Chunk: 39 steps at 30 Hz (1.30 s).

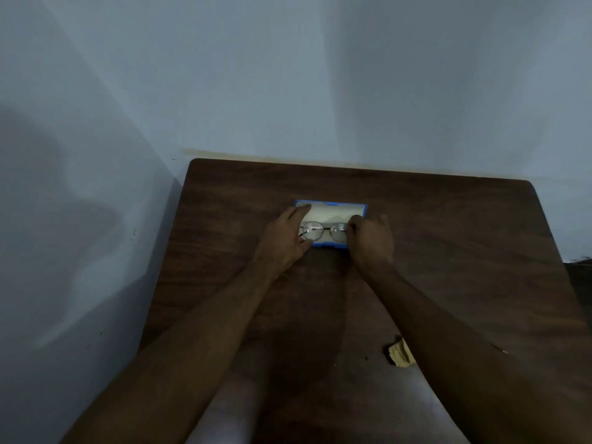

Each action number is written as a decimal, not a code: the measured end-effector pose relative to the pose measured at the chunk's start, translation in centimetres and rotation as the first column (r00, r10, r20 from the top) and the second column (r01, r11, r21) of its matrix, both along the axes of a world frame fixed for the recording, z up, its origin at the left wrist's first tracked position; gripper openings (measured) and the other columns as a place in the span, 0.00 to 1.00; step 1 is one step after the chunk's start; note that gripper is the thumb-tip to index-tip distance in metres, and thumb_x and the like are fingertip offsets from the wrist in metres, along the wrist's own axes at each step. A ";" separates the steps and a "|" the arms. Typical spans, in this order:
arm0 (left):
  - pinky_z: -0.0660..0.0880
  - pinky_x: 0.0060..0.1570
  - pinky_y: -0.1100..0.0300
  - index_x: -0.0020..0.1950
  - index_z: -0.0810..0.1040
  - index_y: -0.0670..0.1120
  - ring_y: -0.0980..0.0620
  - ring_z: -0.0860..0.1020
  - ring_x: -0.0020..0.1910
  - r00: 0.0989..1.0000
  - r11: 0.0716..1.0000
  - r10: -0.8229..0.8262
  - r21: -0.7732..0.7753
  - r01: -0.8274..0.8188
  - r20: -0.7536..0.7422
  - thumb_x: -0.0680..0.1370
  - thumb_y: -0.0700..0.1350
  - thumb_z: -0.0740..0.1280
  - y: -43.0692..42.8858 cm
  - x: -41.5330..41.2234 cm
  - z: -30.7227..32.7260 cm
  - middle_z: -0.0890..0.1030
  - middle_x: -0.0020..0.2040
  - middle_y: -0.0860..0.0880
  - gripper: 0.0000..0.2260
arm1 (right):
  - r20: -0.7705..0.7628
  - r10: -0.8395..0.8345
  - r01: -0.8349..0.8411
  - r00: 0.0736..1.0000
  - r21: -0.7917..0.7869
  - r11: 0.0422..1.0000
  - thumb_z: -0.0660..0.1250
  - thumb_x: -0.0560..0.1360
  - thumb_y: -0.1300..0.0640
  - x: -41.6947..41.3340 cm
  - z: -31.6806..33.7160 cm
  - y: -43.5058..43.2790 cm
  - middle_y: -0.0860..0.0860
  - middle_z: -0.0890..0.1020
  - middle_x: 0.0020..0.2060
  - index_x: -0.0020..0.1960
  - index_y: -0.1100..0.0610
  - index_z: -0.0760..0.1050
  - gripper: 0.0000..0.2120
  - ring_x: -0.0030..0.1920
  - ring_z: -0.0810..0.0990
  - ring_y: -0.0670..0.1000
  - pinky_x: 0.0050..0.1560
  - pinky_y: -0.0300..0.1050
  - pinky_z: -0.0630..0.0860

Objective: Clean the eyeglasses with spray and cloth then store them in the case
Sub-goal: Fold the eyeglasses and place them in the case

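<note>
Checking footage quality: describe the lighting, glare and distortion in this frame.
Head view: dim, bluish light; the forearms throw a broad shadow on the table; faint glare on one lens of the eyeglasses over the open case; wide-angle distortion bows the table's edges.

The table (448,235) is showing a dark brown wood pattern, with fine grain lines running from the left edge towards the right edge. Between the centre and the far edge, the case (333,205) is showing a bright blue rim, and its lining (333,214) is looking cream-white. The eyeglasses (326,229) are showing a thin dark metal frame and clear lenses, which are catching pale reflections. Towards the near right corner, the cloth (400,352) is looking dull yellow. Behind the far edge, the wall (320,75) is appearing pale blue-grey, with a thin cream strip (224,154) running along it.
</note>
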<state>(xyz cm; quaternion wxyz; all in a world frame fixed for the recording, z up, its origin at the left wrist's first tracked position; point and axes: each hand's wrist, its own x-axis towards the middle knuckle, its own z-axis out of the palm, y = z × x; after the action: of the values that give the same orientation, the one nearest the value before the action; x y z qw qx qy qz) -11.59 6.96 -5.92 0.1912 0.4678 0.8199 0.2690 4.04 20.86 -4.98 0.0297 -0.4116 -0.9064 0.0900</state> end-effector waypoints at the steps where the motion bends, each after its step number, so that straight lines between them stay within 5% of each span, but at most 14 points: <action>1: 0.77 0.70 0.51 0.84 0.67 0.49 0.46 0.77 0.71 1.000 1.000 0.001 -0.006 -0.001 -0.001 0.78 0.48 0.78 0.0 0.0 0.0 0.73 0.77 0.45 0.37 | 0.015 0.006 -0.006 1.000 0.008 1.000 0.63 0.83 0.55 0.1 0.0 0.0 0.55 0.84 0.50 0.54 0.57 0.82 0.10 0.55 0.77 0.56 0.60 0.50 0.72; 13: 0.80 0.65 0.50 0.84 0.65 0.50 0.48 0.82 0.62 0.999 0.999 0.038 -0.016 -0.039 -0.026 0.79 0.48 0.76 -0.1 0.7 -0.4 0.72 0.78 0.47 0.36 | 0.062 0.092 -0.095 0.994 0.048 0.994 0.62 0.83 0.54 1.3 -0.5 -0.1 0.54 0.84 0.51 0.55 0.56 0.81 0.10 0.55 0.77 0.55 0.59 0.49 0.71; 28: 0.80 0.63 0.51 0.80 0.72 0.44 0.45 0.83 0.60 0.999 0.993 0.043 0.105 -0.044 0.016 0.80 0.42 0.75 -0.8 1.4 -0.7 0.76 0.74 0.45 0.29 | -0.092 0.045 -0.051 0.995 -0.055 0.997 0.63 0.84 0.48 2.6 0.1 -0.3 0.56 0.78 0.61 0.64 0.58 0.80 0.17 0.64 0.74 0.56 0.60 0.51 0.75; 35: 0.81 0.58 0.56 0.79 0.73 0.44 0.57 0.79 0.48 0.998 0.978 0.060 0.200 -0.059 0.003 0.78 0.39 0.76 -1.4 1.7 -0.6 0.78 0.71 0.46 0.30 | -0.117 0.053 -0.061 0.992 -0.068 0.996 0.67 0.82 0.52 3.4 0.1 -0.6 0.57 0.78 0.62 0.67 0.59 0.78 0.16 0.62 0.75 0.57 0.60 0.53 0.76; 39: 0.81 0.58 0.56 0.79 0.73 0.44 0.53 0.82 0.52 0.998 0.978 0.069 0.199 -0.065 -0.010 0.78 0.40 0.76 -1.9 1.7 -0.6 0.78 0.72 0.46 0.30 | -0.147 0.061 -0.071 0.987 -0.068 0.995 0.69 0.81 0.53 4.0 0.5 -1.1 0.56 0.78 0.61 0.66 0.59 0.78 0.16 0.62 0.75 0.57 0.58 0.53 0.77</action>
<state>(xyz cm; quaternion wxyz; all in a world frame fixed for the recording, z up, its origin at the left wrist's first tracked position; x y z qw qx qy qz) -9.90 5.02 -6.50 0.1277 0.4588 0.8059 0.3518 8.03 19.78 -4.51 0.0773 -0.3746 -0.9111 0.1537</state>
